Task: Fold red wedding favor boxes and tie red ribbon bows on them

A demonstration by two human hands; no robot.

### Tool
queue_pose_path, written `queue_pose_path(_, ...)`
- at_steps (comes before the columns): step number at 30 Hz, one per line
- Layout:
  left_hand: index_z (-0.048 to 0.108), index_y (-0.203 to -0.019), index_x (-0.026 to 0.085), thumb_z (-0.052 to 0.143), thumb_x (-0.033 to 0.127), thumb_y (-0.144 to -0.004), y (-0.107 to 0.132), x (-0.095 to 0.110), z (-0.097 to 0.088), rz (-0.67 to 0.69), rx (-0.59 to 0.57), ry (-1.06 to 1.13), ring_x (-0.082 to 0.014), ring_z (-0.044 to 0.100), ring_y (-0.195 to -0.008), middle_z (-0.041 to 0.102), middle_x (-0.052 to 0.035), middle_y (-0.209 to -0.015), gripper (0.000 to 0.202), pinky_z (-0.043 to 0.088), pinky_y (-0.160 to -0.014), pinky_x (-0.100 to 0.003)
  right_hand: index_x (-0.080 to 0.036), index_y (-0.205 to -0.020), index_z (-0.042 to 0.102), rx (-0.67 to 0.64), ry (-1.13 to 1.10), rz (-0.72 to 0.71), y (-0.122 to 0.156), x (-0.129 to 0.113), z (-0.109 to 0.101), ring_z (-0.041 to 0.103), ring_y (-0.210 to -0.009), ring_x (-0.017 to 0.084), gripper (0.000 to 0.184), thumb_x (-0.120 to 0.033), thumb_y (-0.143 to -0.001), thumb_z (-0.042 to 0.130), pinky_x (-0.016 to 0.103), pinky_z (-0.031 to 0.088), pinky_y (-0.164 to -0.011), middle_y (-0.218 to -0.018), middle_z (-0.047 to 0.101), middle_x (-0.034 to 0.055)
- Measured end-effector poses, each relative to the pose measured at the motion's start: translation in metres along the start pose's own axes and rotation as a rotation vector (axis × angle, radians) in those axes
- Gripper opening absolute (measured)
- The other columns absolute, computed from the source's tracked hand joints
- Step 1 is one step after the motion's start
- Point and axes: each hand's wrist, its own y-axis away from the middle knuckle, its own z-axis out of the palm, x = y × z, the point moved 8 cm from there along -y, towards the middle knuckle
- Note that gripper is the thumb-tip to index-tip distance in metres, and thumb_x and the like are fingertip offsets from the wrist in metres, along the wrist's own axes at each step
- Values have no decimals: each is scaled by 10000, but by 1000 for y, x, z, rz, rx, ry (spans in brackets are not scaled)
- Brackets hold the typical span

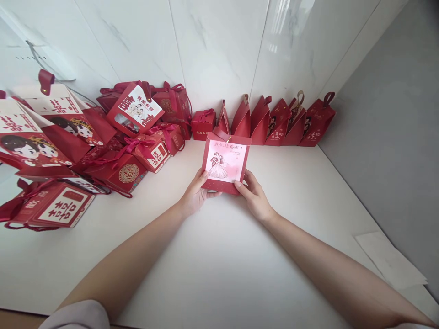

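Between my two hands is a red wedding favor box [224, 160] with a pink front, a drawing of a couple and writing above it. A strap lies at its top edge. My left hand [197, 192] grips its lower left side, thumb on the front and fingers underneath. At the lower right corner my right hand [255, 194] holds it the same way, thumb in front and fingers behind. The box is held above the white table [219, 256], its front tilted up toward me.
Red favor boxes [259, 121] with loop handles stand in a row along the wall, a small ribboned box [203, 124] at the left end. A jumbled pile of red gift boxes [116, 171] fills the left side. White paper [391, 260] lies at the right edge.
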Motion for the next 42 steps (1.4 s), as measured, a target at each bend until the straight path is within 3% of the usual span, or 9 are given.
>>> queue_pose_path(10,459,-1296,265,585,560,-900,-2,-8,1,-50,-15,-14,-276,664,-1104,623,-107,-1300,510,553,-960,-487,-300,-1462,334,21,-34,12,2,-1,-1,537,-1189,267,625,-500,-927,588,362,593,-793,-1471,409,80)
queue_pose_path(17,462,-1307,263,588,512,-917,-2,-9,1,-16,-42,26,-268,646,-1145,614,-99,-1317,479,481,-1047,-517,-309,-1489,309,4,5,16,0,0,-1,576,-1098,246,610,-512,-956,527,358,597,-778,-1514,360,65)
queue_pose_path(26,397,-1376,347,540,558,-926,1,-5,8,61,-72,-89,-276,541,-1270,461,-69,-1482,518,456,-1040,-530,-349,-1524,245,-35,-10,-11,1,-4,3,487,-1285,269,580,-499,-1002,451,372,609,-831,-1605,214,-5)
queue_pose_path(32,394,-1375,341,532,542,-934,1,-5,8,63,-77,-83,-281,534,-1264,465,-73,-1469,503,463,-1022,-527,-346,-1513,269,-24,-16,-1,0,0,1,504,-1264,259,562,-496,-1005,456,359,613,-812,-1591,257,-8)
queue_pose_path(35,442,-1342,285,599,484,-912,0,-2,8,71,-67,-48,-286,537,-1255,505,-92,-1422,498,460,-1027,-519,-334,-1500,300,-18,-24,21,1,3,0,505,-1268,264,543,-501,-1007,452,359,613,-810,-1569,310,8)
queue_pose_path(38,502,-1288,210,651,429,-886,-2,0,8,109,-41,-9,-284,559,-1224,566,-117,-1340,482,461,-1035,-479,-318,-1480,340,-19,-11,31,1,3,0,498,-1289,270,530,-507,-1001,464,395,589,-893,-1534,377,26)
queue_pose_path(42,556,-1215,187,695,457,-848,-3,4,-5,232,103,-59,-277,622,-1129,635,-107,-1225,476,510,-974,-419,-285,-1435,430,-16,-28,-38,2,-3,0,441,-1355,258,518,-469,-968,555,433,406,-1134,-1498,438,29)
